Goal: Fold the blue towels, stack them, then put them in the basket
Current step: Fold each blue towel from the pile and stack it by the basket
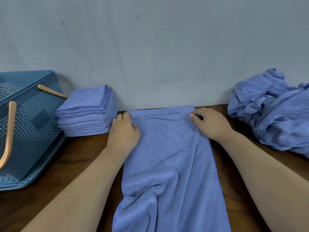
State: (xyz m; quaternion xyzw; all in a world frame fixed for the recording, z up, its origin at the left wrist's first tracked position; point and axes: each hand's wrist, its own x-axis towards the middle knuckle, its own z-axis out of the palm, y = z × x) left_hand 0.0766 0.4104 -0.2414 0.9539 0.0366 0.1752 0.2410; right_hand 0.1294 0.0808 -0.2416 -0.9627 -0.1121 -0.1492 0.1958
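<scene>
A long blue towel (168,164) printed "YOGA FITNESS" lies lengthwise on the brown table, running from the wall to the near edge. My left hand (124,129) pinches its far left corner. At the far right corner my right hand (209,123) pinches the cloth in the same way. A stack of folded blue towels (87,113) stands to the left by the wall. Left of that stack sits the blue perforated basket (33,124) with tan handles. A crumpled heap of unfolded blue towels (274,113) lies at the right.
A grey wall (150,47) rises right behind the table's far edge. Bare brown tabletop (80,158) shows between the basket and the spread towel, and another strip to the right of the towel.
</scene>
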